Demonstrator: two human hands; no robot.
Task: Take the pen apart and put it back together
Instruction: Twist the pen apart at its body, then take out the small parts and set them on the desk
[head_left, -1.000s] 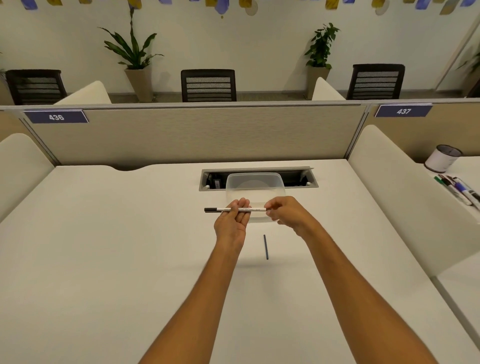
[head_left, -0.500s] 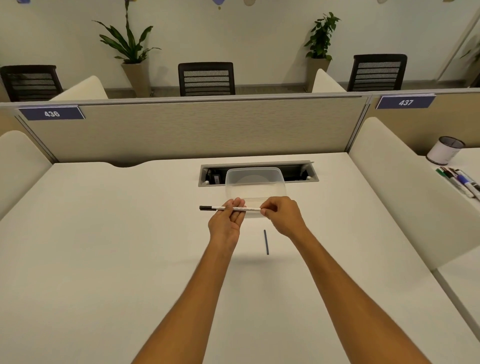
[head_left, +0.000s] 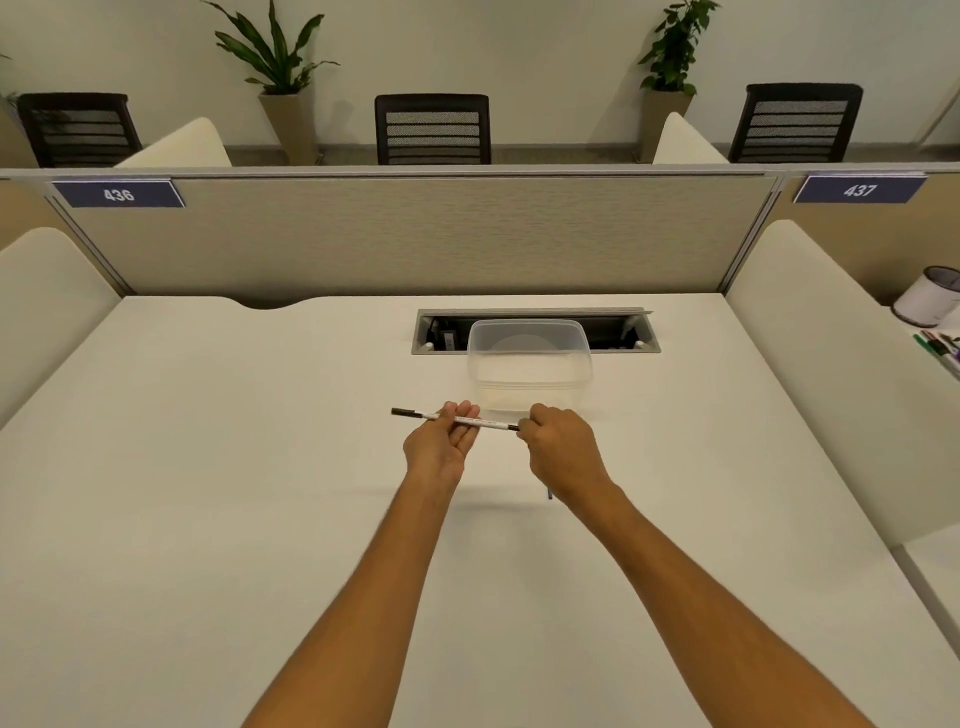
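White desk (head_left: 208, 519) bears an empty clear tub (head_left: 530, 374); left hand (head_left: 441, 449) and right hand (head_left: 563, 452) pinch the pen (head_left: 457, 420).

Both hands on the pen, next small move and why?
Probably twist or pull the dark end piece off with the right hand: it pinches that end of the pen while the left hand steadies the white barrel above the desk.

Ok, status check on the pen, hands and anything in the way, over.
Left hand pinching pen mid-barrel, right hand gripping its dark end. Pen held level above desk. Clear container just behind; nothing blocking.
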